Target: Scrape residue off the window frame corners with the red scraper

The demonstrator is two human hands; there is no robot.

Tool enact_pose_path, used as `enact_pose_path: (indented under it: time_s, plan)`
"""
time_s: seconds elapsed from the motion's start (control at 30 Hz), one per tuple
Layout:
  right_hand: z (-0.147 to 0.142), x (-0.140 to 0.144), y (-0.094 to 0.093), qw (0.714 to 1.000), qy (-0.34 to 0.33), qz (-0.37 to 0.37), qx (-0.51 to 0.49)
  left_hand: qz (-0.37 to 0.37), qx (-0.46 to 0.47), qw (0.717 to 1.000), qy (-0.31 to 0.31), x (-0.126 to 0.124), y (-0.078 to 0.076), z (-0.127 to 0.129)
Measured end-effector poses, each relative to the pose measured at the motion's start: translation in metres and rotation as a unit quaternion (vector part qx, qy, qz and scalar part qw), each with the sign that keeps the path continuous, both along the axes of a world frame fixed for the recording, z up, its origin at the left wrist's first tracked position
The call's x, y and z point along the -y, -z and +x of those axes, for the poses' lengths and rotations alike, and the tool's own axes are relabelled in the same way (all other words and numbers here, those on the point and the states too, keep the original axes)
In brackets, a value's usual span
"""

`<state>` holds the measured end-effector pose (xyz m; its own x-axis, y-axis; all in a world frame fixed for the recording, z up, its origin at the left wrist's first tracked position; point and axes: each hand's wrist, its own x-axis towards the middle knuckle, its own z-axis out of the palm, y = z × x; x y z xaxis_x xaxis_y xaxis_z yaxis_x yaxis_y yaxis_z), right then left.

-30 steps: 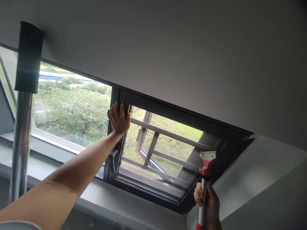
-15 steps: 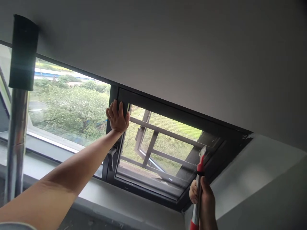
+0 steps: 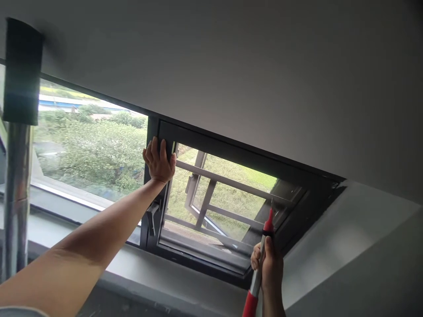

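My left hand is stretched up and grips the upper left corner of the dark window sash, fingers wrapped over its edge. My right hand is closed around the metal shaft of a red-handled scraper, low at the window's right side. The scraper's blade end points up toward the mesh screen and is seen edge-on. A lever handle sits on the sash just below my left wrist.
A metal pole with a black cap stands at the far left. A fixed glass pane shows trees outside. A pale sill runs below the window, a sloped ceiling above, and a wall at right.
My right hand has shifted left and up with the scraper, and the blade has turned from facing me to edge-on. My left hand keeps its grip on the sash corner.
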<state>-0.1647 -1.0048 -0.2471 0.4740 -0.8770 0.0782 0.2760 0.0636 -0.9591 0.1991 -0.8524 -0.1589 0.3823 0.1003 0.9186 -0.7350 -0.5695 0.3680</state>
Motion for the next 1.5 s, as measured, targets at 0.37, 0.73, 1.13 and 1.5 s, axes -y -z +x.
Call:
enact_pose_path:
  time_s: [0.37, 0.73, 1.13, 1.5]
  plan:
    - [0.007, -0.007, 0.003, 0.998, 0.029, -0.062, -0.011, 0.002, 0.004, 1.0, 0.001, -0.001, -0.001, -0.002]
    - [0.006, -0.021, -0.001, 0.985, 0.094, -0.14, -0.042, -0.007, 0.031, 0.999, 0.01, -0.001, 0.0, 0.0]
    - [-0.064, 0.051, -0.095, 0.811, 0.348, -0.401, -0.244, -0.017, 0.054, 0.998, 0.001, 0.002, 0.001, 0.005]
    - [-0.063, 0.096, -0.091, 0.758, 0.347, -0.489, -0.258, -0.018, 0.061, 0.998, -0.007, 0.001, -0.001, 0.003]
